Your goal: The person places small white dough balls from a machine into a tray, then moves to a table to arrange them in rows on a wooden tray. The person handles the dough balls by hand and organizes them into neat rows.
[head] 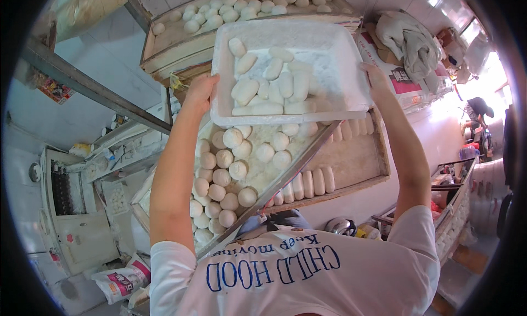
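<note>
Raised in front of me is a white plastic tub (pixel 259 119), gripped at its two sides. My left hand (pixel 202 90) holds its left rim and my right hand (pixel 376 78) its right rim. Oblong dough pieces (pixel 273 69) lie inside, mostly on the left and near side, over a floury bottom. Below the tub, a wooden tray (pixel 269 178) carries many round dough pieces (pixel 224 158). It lies slantwise over another wooden tray (pixel 346 151), where oblong dough rolls (pixel 308 184) stand in rows. The tub hides part of both trays.
Behind the tub, another wooden tray (pixel 181 38) bears round dough. A metal bar (pixel 103 81) slopes down at left, above a white machine (pixel 84 233). Printed sacks (pixel 123 281) sit at lower left. Cloth (pixel 411 42) lies piled at right; a kettle (pixel 340 225) stands lower down.
</note>
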The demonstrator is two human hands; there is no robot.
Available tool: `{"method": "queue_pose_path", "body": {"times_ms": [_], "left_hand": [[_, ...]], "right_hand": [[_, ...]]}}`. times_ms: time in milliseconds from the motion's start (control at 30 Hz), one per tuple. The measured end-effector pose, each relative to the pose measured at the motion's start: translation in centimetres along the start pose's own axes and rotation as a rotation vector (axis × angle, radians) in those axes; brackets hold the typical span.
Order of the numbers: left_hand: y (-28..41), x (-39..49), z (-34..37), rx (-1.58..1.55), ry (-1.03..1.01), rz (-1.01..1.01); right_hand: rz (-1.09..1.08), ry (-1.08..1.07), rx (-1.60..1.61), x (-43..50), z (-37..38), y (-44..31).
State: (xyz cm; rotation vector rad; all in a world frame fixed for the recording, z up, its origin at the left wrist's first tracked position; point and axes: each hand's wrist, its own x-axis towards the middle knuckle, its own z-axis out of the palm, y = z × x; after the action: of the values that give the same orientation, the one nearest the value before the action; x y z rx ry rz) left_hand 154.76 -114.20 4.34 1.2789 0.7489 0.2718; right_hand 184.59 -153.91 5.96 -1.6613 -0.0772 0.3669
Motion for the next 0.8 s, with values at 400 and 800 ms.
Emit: {"method": "queue_pose_path", "body": {"times_ms": [400, 800], "left_hand": [[-2.6, -6.5, 1.1, -0.071, 0.33, 0.381], [-3.7, -16.0, 5.5, -0.109, 0.156, 0.517]], "right_hand": [[-0.87, -0.62, -0.988, -7.7, 14.3, -2.3], [-0.722, -0.265, -1.193, -7.7, 15.3, -3.2]]}}
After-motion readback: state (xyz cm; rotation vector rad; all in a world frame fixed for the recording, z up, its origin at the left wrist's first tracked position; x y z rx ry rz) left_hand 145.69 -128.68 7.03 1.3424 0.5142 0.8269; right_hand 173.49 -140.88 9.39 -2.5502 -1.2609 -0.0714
